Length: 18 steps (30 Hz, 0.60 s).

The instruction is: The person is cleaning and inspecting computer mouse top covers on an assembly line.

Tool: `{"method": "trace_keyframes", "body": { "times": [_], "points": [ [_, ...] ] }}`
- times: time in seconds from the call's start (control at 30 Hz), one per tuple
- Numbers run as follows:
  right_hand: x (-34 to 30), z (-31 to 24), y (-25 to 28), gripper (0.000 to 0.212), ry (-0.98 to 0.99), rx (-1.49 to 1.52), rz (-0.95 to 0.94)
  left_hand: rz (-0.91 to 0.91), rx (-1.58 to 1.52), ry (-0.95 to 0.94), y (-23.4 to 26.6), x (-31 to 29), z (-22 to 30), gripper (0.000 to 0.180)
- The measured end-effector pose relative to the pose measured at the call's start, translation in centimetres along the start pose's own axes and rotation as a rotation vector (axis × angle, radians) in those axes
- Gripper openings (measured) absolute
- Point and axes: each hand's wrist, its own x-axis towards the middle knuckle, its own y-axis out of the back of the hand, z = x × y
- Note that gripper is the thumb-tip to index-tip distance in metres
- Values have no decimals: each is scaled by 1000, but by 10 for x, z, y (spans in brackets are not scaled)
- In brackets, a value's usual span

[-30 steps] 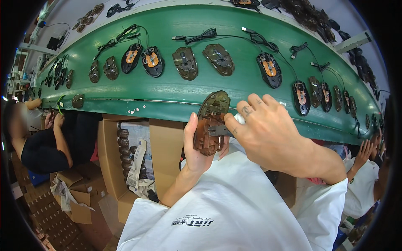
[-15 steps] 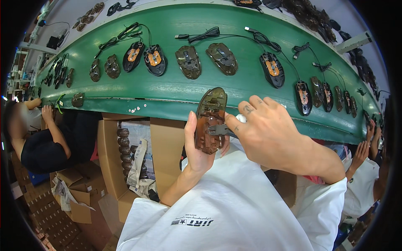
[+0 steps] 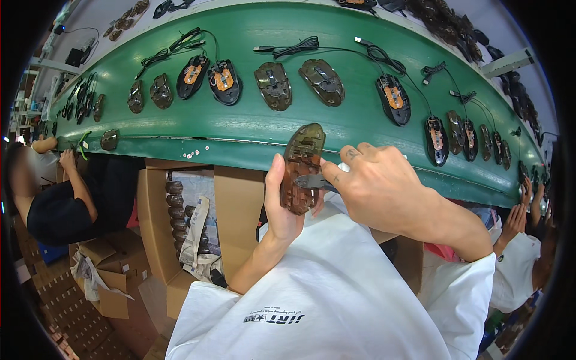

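My L hand [image 3: 283, 216] is holding a translucent brown mouse shell [image 3: 309, 144] approx. upright in front of my chest, near edge of the green belt [image 3: 174, 127], inner side facing me. L thumb is lying along the shell's left side, fingertips are just showing at its lower R edge; rest of those fingers are hiding behind it. My R hand [image 3: 381, 189] is closing round a grey-jawed hand tool [image 3: 310, 181], knuckles up, w/ the handles mostly hiding in my fist, so can't make out their full shape. Tool's tip is lying over the shell's lower half; whether the jaws are biting on anything, can't tell. Some white stuff is peeking out by my knuckles, too covered to ID.

On the belt beyond, two more shells [image 3: 273, 86] are lying side by side, w/ a wired mouse base [image 3: 393, 99] to the R. Far ends of the row are getting too small & bent to sort out. Below L, an open carton [image 3: 240, 207] is holding stacked shells, partly covered by crumpled paper [image 3: 195, 231]. A co-worker [image 3: 63, 207] is sitting far L; another person [image 3: 517, 270] is showing only partly at R rim.
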Motion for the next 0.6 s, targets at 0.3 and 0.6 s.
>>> {"method": "trace_keyframes", "body": {
  "times": [0.3, 0.6],
  "points": [
    [2, 6, -32, 25, -106, 240, -97, 60, 53, 87, 11, 17, -3, 70],
    [-2, 2, -32, 30, -121, 299, 62, 29, -18, 92, 10, 14, 1, 69]
  ]
}}
